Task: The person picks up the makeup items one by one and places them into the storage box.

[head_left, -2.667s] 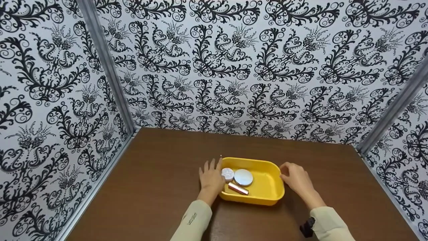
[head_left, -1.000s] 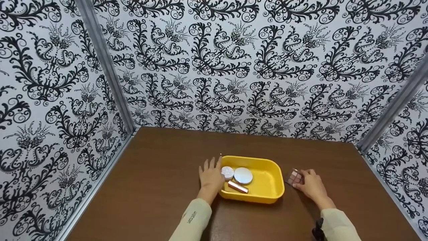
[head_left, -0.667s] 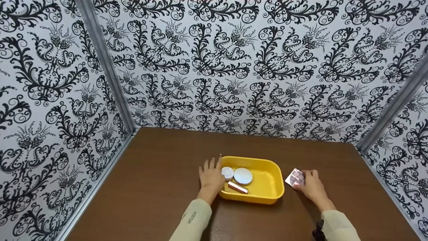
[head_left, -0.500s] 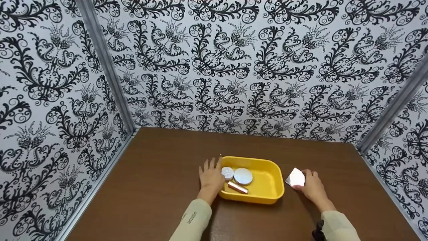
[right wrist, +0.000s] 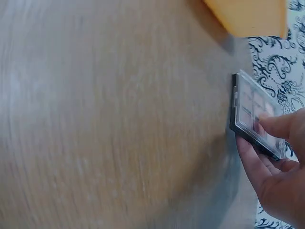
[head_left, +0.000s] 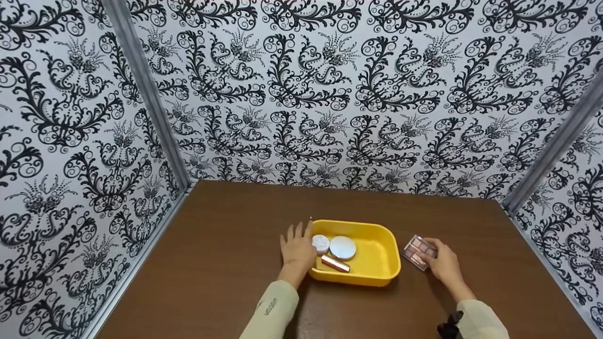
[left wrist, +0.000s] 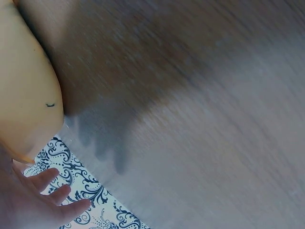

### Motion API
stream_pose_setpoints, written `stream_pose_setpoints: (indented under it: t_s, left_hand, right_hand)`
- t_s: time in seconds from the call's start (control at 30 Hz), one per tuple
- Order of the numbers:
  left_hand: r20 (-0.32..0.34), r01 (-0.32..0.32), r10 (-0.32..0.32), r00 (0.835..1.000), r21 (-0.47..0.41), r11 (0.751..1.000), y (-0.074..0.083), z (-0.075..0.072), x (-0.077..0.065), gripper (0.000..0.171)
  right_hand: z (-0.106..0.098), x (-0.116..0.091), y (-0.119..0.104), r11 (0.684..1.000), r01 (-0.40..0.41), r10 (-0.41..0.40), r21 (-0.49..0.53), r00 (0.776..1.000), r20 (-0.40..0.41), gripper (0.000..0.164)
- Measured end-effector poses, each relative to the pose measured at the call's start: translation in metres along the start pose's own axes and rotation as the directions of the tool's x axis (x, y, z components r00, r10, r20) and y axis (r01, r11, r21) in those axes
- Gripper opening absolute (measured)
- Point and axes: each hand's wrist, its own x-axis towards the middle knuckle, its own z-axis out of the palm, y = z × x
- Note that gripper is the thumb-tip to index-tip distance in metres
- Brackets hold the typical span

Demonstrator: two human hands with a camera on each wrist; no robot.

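Note:
My right hand (head_left: 444,262) holds a square eyeshadow palette (head_left: 418,252) just right of a yellow tray (head_left: 377,284). In the right wrist view, the thumb presses on the clear lid of the palette (right wrist: 252,105) and the fingers lie under its black base. Several pinkish pans show through the lid. My left hand (head_left: 297,252) rests at the tray's left rim, fingers straight and spread. Inside the tray, near that hand, are a white round patterned case (head_left: 321,244), a larger plain round compact (head_left: 343,248) and a shiny rose-gold tube (head_left: 335,263).
The tray stands on a brown wooden table (head_left: 226,245). Walls with a black-and-white scroll pattern (head_left: 311,94) rise behind and at both sides, joined by grey corner posts (head_left: 146,84). A dark thing (head_left: 450,325) hangs at the right sleeve.
My right hand has gone from the tray's right rim to the table at its right and now holds the palette. The palette's angle has shifted, losing its white glare. The left hand has stayed put.

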Motion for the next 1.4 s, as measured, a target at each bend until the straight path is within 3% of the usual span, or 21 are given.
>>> stream_pose_setpoints:
  t_s: [0.2,0.4,0.5,0.63,0.77,0.9,1.07,1.17,1.4]
  left_hand:
    - [0.003,-0.004,0.004,1.0,-0.008,1.0,0.001,0.0,0.001,0.067]
    - [0.023,0.003,-0.003,1.0,-0.002,1.0,0.0,-0.001,0.0,0.067]
    - [0.024,0.008,-0.009,1.0,0.009,1.0,0.002,-0.003,0.0,0.067]
    - [0.034,0.007,-0.008,0.999,0.022,1.0,0.002,-0.002,0.0,0.069]
    - [0.027,0.008,-0.009,1.0,0.036,0.999,0.002,-0.001,0.0,0.068]
    - [0.011,0.008,-0.009,1.0,0.054,0.998,0.006,-0.001,0.0,0.067]
    - [0.014,-0.005,0.004,1.0,0.042,0.999,0.005,0.002,-0.001,0.068]
    - [0.012,-0.003,0.003,1.0,0.038,0.999,0.004,0.004,-0.001,0.067]
    - [0.0,-0.011,0.011,1.0,0.043,0.999,0.001,0.002,0.0,0.06]
  right_hand:
    - [-0.011,0.001,-0.003,0.989,-0.069,0.079,0.13,0.994,-0.078,0.044]
    - [-0.022,0.003,-0.032,0.913,-0.062,0.124,0.403,0.984,-0.13,0.04]
    - [-0.029,0.005,-0.053,0.893,-0.047,0.109,0.448,0.988,-0.113,0.038]
    - [-0.028,0.006,-0.078,0.92,0.002,0.033,0.391,0.996,-0.081,0.035]
    - [-0.011,0.005,-0.099,0.969,0.109,-0.105,0.221,0.994,-0.033,0.03]
    - [0.01,0.004,-0.114,0.98,0.194,-0.196,0.041,0.979,0.058,0.024]
    - [0.038,0.006,-0.122,0.964,0.217,-0.201,-0.157,0.973,0.109,0.008]
    - [0.049,0.006,-0.123,0.954,0.217,-0.193,-0.208,0.973,0.129,0.005]
    - [0.065,0.008,-0.122,0.959,0.208,-0.167,-0.193,0.964,0.206,0.036]
